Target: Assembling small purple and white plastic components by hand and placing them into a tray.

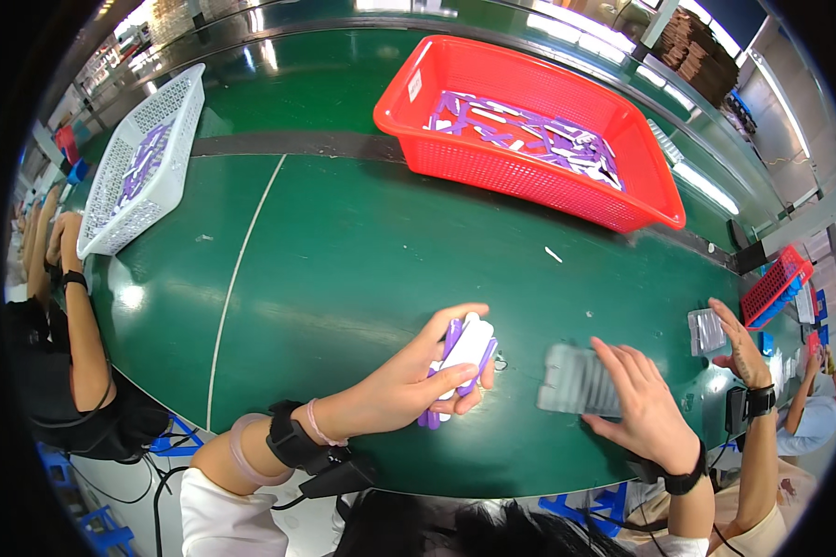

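Note:
My left hand (450, 371) is closed round a small bundle of purple and white plastic sticks (471, 342), held above the green table. A clear ribbed plastic tray (576, 381) lies at the fingers of my right hand (643, 399), smeared by motion. That hand's fingers are stretched out with the thumb apart. The tray's right edge is partly behind the hand, so whether they touch is hard to say.
A large red basket (520, 165) of purple and white sticks stands at the back. At far left is a white basket (172, 172) with similar pieces. A co-worker's hand (741, 345) is by another clear tray (706, 332) at right; another person's arm (85, 334) is at left.

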Action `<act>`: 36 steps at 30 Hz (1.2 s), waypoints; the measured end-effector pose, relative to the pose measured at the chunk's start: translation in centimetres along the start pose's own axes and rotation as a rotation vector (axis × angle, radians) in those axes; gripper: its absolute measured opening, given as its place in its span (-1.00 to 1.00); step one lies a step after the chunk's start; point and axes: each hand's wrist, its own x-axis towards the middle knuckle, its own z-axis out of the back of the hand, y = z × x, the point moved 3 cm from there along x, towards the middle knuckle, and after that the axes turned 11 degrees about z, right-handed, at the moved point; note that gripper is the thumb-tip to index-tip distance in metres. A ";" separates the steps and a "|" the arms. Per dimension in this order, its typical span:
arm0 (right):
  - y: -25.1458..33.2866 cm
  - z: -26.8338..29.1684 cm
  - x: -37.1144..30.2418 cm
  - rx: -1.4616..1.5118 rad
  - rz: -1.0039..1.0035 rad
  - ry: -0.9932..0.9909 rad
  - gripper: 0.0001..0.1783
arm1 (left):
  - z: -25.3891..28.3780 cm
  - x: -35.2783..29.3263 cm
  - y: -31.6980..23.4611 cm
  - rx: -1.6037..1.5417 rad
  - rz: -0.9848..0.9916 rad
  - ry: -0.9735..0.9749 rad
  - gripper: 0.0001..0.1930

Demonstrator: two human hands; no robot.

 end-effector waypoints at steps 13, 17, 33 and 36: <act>3.5 -2.6 8.1 1.163 -0.096 -0.341 -0.71 | -0.2 0.0 0.8 0.170 0.205 -0.015 -0.79; 2.8 -2.8 8.0 1.018 -0.127 -0.353 -0.80 | -0.5 0.1 0.7 0.234 0.196 -0.001 -0.81; 2.1 -3.4 7.4 1.271 -0.266 -0.213 -0.85 | -0.1 0.0 0.7 0.379 0.281 -0.025 -0.75; 1.7 -2.9 7.4 1.306 -0.230 -0.203 -0.85 | -0.3 -0.1 0.3 0.471 0.316 0.006 -0.77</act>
